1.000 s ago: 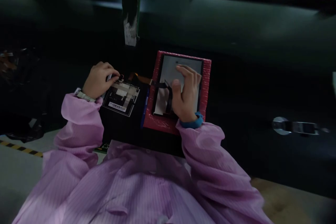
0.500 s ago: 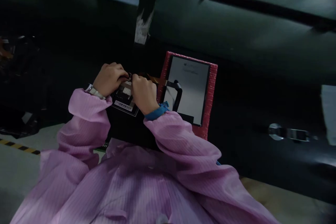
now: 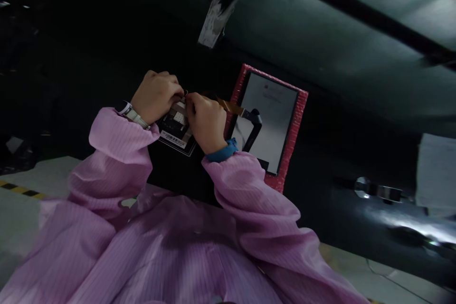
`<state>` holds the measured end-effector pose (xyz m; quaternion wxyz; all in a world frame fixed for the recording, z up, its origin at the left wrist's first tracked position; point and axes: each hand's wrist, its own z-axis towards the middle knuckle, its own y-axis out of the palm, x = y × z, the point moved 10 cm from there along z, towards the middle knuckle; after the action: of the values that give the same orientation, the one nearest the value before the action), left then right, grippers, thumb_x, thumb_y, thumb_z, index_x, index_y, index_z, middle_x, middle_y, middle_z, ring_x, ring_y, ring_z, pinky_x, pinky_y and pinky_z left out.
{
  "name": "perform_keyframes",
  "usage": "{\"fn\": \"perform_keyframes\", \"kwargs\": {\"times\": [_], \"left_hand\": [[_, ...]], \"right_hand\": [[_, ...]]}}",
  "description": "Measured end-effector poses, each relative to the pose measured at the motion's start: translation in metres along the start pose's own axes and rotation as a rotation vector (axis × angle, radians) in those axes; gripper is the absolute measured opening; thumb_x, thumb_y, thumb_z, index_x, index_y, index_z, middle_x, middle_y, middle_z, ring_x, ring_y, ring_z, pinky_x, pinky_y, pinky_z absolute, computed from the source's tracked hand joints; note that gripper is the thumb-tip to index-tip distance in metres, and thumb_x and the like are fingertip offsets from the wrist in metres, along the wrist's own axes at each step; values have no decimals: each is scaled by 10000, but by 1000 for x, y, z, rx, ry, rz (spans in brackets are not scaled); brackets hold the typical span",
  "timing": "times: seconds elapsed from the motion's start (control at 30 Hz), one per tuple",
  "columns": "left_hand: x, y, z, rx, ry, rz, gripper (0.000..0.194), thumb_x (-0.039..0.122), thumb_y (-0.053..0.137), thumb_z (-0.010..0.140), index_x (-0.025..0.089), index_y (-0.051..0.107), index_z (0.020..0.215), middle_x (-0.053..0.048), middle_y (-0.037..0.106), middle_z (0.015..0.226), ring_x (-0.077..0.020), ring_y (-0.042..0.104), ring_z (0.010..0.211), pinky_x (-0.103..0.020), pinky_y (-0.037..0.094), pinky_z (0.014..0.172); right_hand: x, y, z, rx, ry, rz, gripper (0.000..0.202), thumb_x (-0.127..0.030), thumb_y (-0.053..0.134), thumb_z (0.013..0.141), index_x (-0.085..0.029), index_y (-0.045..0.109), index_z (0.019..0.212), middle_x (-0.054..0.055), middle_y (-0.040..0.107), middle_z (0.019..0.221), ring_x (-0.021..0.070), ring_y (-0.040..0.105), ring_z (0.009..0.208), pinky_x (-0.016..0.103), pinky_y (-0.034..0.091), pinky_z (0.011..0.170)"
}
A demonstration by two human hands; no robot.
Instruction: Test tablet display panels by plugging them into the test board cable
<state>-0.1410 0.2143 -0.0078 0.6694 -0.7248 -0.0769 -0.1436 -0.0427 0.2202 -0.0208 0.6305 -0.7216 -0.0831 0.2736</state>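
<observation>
A dark electronic module with a barcode label lies on the black table in front of me. Over its far left edge, my left hand is closed, thumb and fingers pinched together. My right hand is curled closed at the far right edge, its fingertips almost meeting the left ones. Whatever small part sits between the fingertips is too dark and hidden to make out. Right of my right hand, an orange flex cable runs onto a display panel with a lit, pale screen. A black strip bends across that screen.
Red bubble wrap lies under the display panel. A shiny metal-and-glass object and a white sheet are at the right. A dark post with a torn pale covering stands beyond my hands. Dark clutter is at the left.
The view has turned and shifted, so the module, panel and hands appear farther right and the table tilted more. Both hands keep their pinched pose at the module's far edge.
</observation>
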Motion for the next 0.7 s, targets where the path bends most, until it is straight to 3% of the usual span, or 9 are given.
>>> {"fn": "perform_keyframes", "kwargs": {"times": [0.2, 0.37, 0.7], "left_hand": [[2, -2, 0, 88, 67, 0, 282, 220, 483, 999, 197, 762, 966, -55, 733, 1046, -238, 639, 1048, -405, 435, 952], [2, -1, 0, 51, 13, -7, 268, 202, 496, 989, 180, 762, 1003, -78, 725, 1055, -280, 635, 1072, -464, 421, 978], [6, -5, -1, 78, 31, 28, 298, 219, 469, 1008, 209, 756, 929, -67, 717, 1008, -279, 626, 1025, -501, 415, 974]], "right_hand": [[-4, -2, -3, -30, -24, -50, 338, -240, 388, 1066, -212, 711, 1162, 74, 730, 1065, 193, 683, 858, 269, 342, 642], [-7, -3, -6, -50, -44, -108, 354, -250, 359, 1071, -216, 696, 1172, 79, 713, 1039, 199, 677, 834, 273, 347, 628], [-10, -4, -10, -76, -34, -156, 366, -228, 366, 1066, -234, 666, 1276, 96, 692, 1097, 224, 702, 884, 268, 399, 639]]}}
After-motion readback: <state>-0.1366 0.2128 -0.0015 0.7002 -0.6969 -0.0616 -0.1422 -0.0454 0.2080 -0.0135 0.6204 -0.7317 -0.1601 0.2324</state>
